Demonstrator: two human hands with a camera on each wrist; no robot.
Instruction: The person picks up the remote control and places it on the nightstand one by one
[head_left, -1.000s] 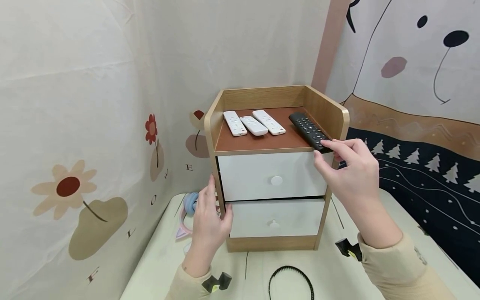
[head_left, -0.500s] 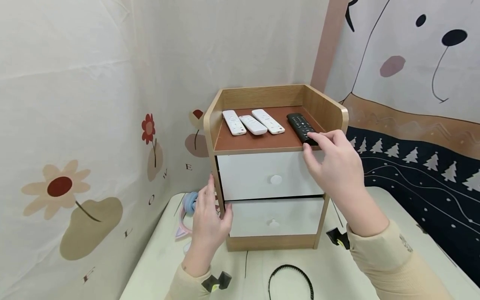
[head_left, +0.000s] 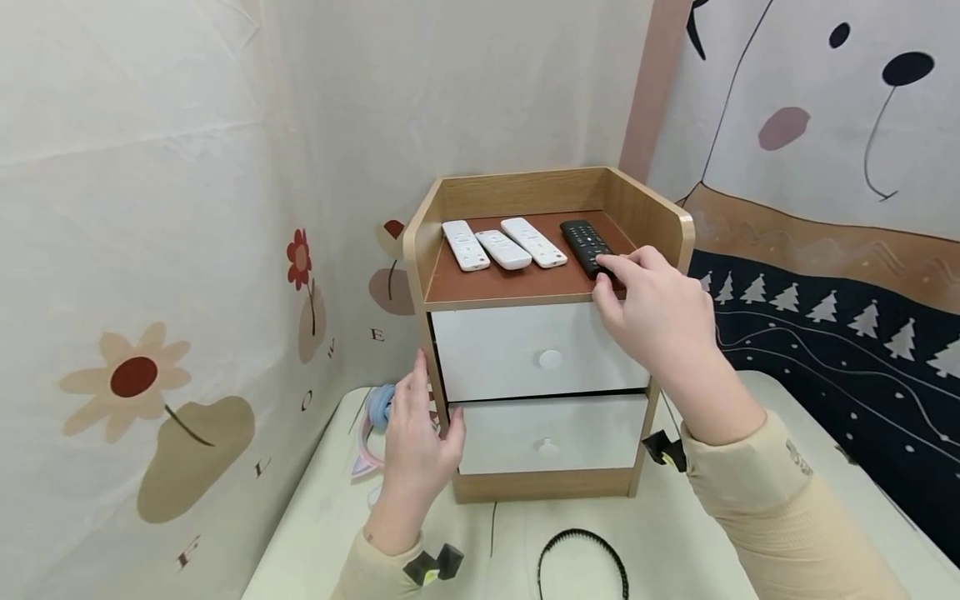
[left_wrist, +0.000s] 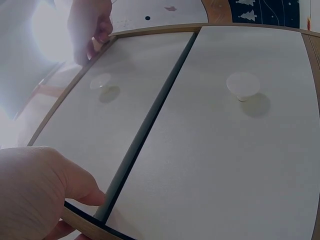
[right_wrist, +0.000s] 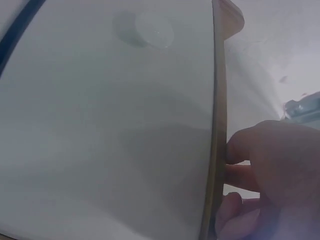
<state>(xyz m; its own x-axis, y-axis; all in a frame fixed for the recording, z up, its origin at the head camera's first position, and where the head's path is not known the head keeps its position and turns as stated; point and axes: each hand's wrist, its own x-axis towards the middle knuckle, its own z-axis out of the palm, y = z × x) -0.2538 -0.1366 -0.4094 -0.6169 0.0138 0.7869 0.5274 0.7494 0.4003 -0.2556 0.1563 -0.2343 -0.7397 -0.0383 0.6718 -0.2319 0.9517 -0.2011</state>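
Note:
A black remote control (head_left: 581,239) lies at the right of the brown top shelf (head_left: 480,287) of a small wooden cabinet (head_left: 543,483). My right hand (head_left: 663,312) holds its near end, index finger on top and thumb at the front. In the right wrist view, this hand (right_wrist: 285,170) is beside the shelf's front edge; the remote is hidden there. My left hand (head_left: 416,442) rests against the cabinet's left side, fingers fairly straight along the panel. In the left wrist view its thumb (left_wrist: 82,187) lies at the gap between the two white drawers. Several white remotes (head_left: 533,242) lie left of the black one.
Wooden walls (head_left: 525,185) bound the shelf at back and sides. A round white knob (head_left: 550,359) sticks out from the upper drawer. A black headband (head_left: 581,533) lies in front of the cabinet; a pink headband (head_left: 365,458) and a blue item (head_left: 380,407) lie at left.
My right hand has moved left and slightly back with the black remote, whose near end has come back from the shelf's front edge. My left hand has stayed in place.

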